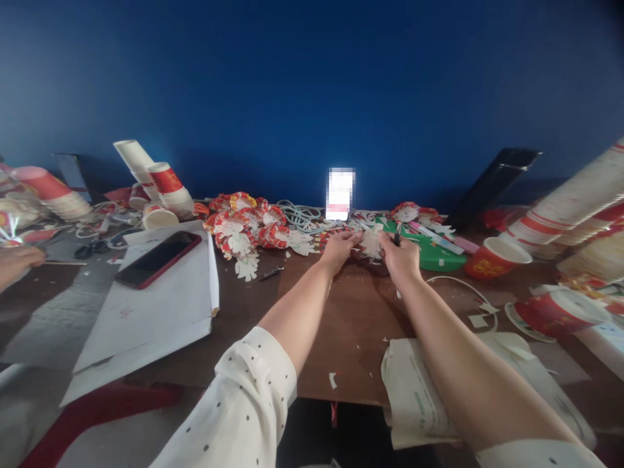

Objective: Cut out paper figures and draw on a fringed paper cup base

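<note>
Over the middle of the brown table, a white paper cutout [372, 243] with a jagged, petal-like edge is between my two hands. My left hand [340, 252] has its fingers closed at the cutout's left edge. At the right edge, the thumb and fingers of my right hand [402, 259] pinch it. A dark pen-like tool [398, 234] sticks up from the right hand's grip; its lower part is hidden. Left of my hands lies a pile of cut red-and-white paper cup pieces [238, 227], with a dark pen [271, 273] near it.
A lit phone screen [340, 194] stands by the blue wall. At left, another phone [158, 260] rests on a white box [146, 312]; another person's hand [19, 265] is beyond. Right are a green disc [439, 255], red cup [497, 257], stacked cups [570, 195] and folded bag [419, 390].
</note>
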Available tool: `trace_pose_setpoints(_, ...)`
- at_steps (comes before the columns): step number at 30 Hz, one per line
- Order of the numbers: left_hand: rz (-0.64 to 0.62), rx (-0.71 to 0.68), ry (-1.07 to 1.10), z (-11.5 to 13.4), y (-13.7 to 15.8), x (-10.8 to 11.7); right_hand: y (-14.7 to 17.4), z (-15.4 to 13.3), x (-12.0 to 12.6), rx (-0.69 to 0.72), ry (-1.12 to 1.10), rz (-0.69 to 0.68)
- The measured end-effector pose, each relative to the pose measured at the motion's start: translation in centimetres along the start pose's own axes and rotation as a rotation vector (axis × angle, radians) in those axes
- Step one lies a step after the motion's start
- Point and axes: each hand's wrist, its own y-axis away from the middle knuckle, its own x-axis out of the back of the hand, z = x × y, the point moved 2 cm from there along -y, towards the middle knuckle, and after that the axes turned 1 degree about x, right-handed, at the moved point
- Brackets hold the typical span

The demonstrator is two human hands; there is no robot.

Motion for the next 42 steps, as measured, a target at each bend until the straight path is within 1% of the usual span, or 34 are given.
trace_pose_setpoints(5, -0.081, 0.062, 0.078, 0.4, 0.4, -0.4, -0.3, -0.1, 0.3, -0.005, -0.021, 0.077)
trace_pose_setpoints(9, -0.064, 0.084, 0.053, 0.3, 0.3, -0.4, -0.2, -0.3, 0.4, -0.006, -0.009, 0.074)
trace_pose_setpoints(14, -0.052, 0.086, 0.086, 0.3, 0.2, -0.5, -0.1, -0.3, 0.3, 0.017, -0.006, 0.071)
trace_pose_setpoints(19, -0.054, 0.067, 0.11, 0.4, 0.3, -0.6, 0.1, -1.0, 0.6, 0.087, 0.103, 0.084)
trace_pose_setpoints(21, -0.062, 0.06, 0.112, 0.5, 0.3, -0.6, 0.2, -1.2, 0.6, 0.101, 0.115, 0.081)
trace_pose_setpoints(24, -0.063, 0.054, 0.117, 0.6, 0.4, -0.6, 0.1, -1.0, 0.6, 0.054, 0.03, 0.084)
trace_pose_setpoints(29, -0.058, 0.059, 0.142, 0.8, 0.7, -0.7, -0.3, -0.3, 0.4, -0.097, -0.213, 0.105)
trace_pose_setpoints(31, -0.052, 0.05, 0.146, 0.8, 0.8, -0.7, -0.4, -0.2, 0.4, -0.138, -0.29, 0.096)
trace_pose_setpoints(34, -0.06, 0.024, 0.148, 0.7, 0.7, -0.6, -0.4, -0.4, 0.2, -0.151, -0.371, 0.022)
trace_pose_setpoints(37, -0.06, 0.028, 0.122, 0.6, 0.6, -0.4, -0.3, -0.7, 0.1, -0.145, -0.394, -0.028)
trace_pose_setpoints(42, 0.028, 0.02, 0.067, 0.7, 0.4, -0.1, -0.2, -0.4, 0.1, -0.164, -0.396, 0.031)
